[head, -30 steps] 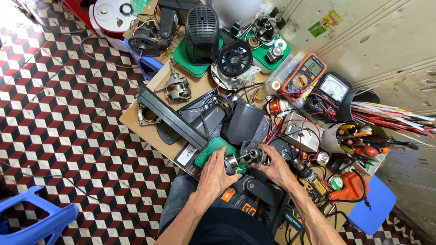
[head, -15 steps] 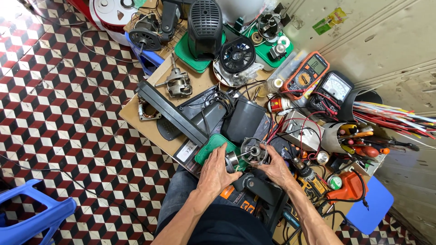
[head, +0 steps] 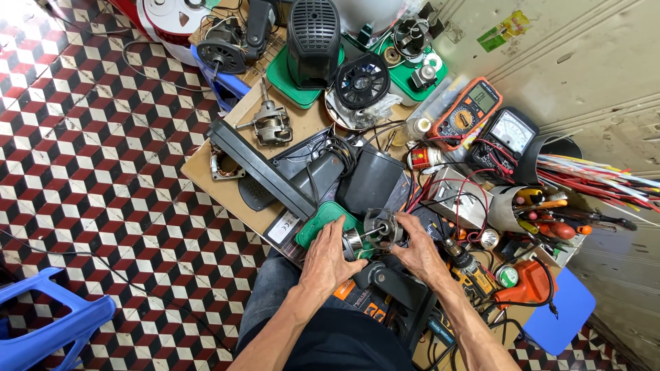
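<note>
Roughly level, motor shaft axis runs left-right; left hand and right hand both gripping it.

A low brown wooden board rests on the red, black and white cube-patterned tile floor, carrying a bare metal motor, a long black bar and an orange multimeter.

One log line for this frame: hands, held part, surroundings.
left hand: on small motor | right hand: on small motor | beside: green cover, orange multimeter
</note>
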